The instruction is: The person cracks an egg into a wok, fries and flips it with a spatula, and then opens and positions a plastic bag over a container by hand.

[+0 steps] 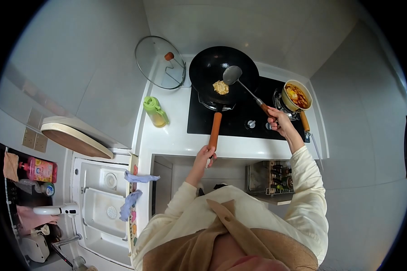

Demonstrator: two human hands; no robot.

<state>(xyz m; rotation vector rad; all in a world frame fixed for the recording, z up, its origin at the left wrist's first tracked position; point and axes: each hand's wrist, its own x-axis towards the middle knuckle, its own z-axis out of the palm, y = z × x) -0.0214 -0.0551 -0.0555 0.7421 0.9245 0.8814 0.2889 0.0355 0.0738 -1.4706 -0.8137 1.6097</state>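
My left hand (205,156) is closed round the end of the orange-brown handle of a black wok (203,67) on the left side of the hob. In the wok lies a small clump of pale yellow food that looks like cooked egg (221,87). My right hand (279,121) grips the wooden handle of a metal ladle (232,75). The ladle's bowl is over the wok, just above and right of the clump; whether it touches the wok I cannot tell. Right of my right hand, a small pot (286,100) of reddish soup or stew stands on the other burner.
A glass lid (156,63) leans at the back left. A green-topped oil bottle (155,112) stands left of the black hob (199,122). At the left are a white sink (92,176), blue cloths (141,177) and a round cutting board (74,141). Below the counter an open drawer (260,178) holds bottles.
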